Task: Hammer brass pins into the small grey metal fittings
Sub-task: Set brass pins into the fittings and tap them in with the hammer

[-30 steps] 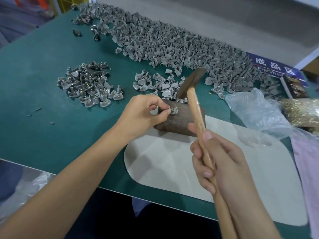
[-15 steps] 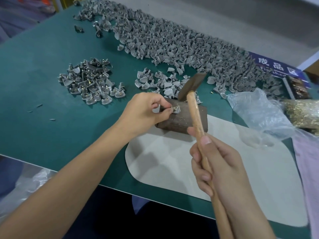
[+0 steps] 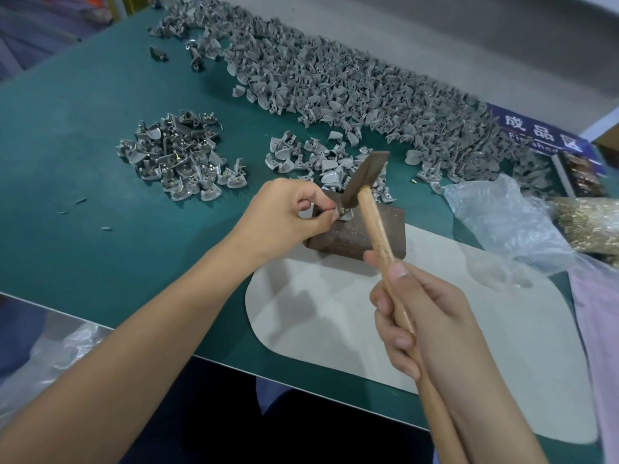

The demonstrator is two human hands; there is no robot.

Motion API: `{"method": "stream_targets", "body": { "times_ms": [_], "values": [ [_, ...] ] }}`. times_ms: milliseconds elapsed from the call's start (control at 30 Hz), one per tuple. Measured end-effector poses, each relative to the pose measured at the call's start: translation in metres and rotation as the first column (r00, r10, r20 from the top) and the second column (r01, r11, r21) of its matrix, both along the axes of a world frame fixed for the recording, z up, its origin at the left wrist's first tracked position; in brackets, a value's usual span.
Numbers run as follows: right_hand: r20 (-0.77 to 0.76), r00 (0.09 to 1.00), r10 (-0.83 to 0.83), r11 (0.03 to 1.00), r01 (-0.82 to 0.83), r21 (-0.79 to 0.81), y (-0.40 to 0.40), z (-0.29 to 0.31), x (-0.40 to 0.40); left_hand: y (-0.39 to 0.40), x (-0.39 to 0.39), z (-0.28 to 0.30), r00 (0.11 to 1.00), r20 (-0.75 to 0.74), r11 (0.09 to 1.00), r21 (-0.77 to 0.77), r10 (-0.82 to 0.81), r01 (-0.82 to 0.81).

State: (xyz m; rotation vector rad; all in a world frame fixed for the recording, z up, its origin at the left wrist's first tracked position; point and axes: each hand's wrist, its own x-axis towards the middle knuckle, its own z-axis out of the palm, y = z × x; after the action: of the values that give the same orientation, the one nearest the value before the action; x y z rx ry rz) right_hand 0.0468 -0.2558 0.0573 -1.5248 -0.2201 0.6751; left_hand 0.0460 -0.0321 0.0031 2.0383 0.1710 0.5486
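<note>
My left hand [image 3: 284, 217] pinches a small grey fitting [image 3: 346, 215] with a brass pin on top of a dark rusty metal block [image 3: 378, 234]. My right hand [image 3: 425, 318] grips the wooden handle of a hammer [image 3: 366, 177]. The hammer's dark head is down on the fitting, right beside my left fingertips. The pin itself is mostly hidden by the head.
A long heap of grey fittings [image 3: 335, 82] runs along the back of the green table [image 3: 67, 162]. A smaller pile with brass pins [image 3: 177, 155] lies at left, loose fittings [image 3: 308, 159] behind the block. A plastic bag [image 3: 502, 222] and brass pins [image 3: 589, 222] sit at right. A beige mat [image 3: 335, 316] lies under the block.
The hammer head has come down from above the block onto the fitting. My left hand has stayed on the fitting.
</note>
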Motion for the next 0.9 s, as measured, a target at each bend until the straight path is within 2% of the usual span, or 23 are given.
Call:
{"method": "stream_targets", "body": {
  "times_ms": [167,533,667,900],
  "values": [
    [0.042,0.999,0.030,0.999,-0.030,0.011,-0.0004,0.0045,0.0017,0.0029,0.0035,-0.0046,1.000,-0.019,0.999,-0.043,-0.002,0.001],
    [0.105,0.994,0.018,1.000,-0.016,-0.017,-0.0051,0.0076,-0.0024,-0.0008,-0.0006,0.0007,1.000,0.004,0.999,-0.020,-0.026,0.026],
    [0.085,0.995,0.048,0.997,-0.042,-0.072,-0.0044,0.0035,-0.0020,0.0005,-0.0014,0.0023,1.000,0.010,1.000,0.003,-0.030,0.030],
    [0.110,0.992,0.065,0.997,-0.059,-0.052,-0.0027,0.0009,-0.0036,-0.0006,-0.0011,0.0027,1.000,0.006,1.000,0.015,-0.026,0.026]
  ]
}}
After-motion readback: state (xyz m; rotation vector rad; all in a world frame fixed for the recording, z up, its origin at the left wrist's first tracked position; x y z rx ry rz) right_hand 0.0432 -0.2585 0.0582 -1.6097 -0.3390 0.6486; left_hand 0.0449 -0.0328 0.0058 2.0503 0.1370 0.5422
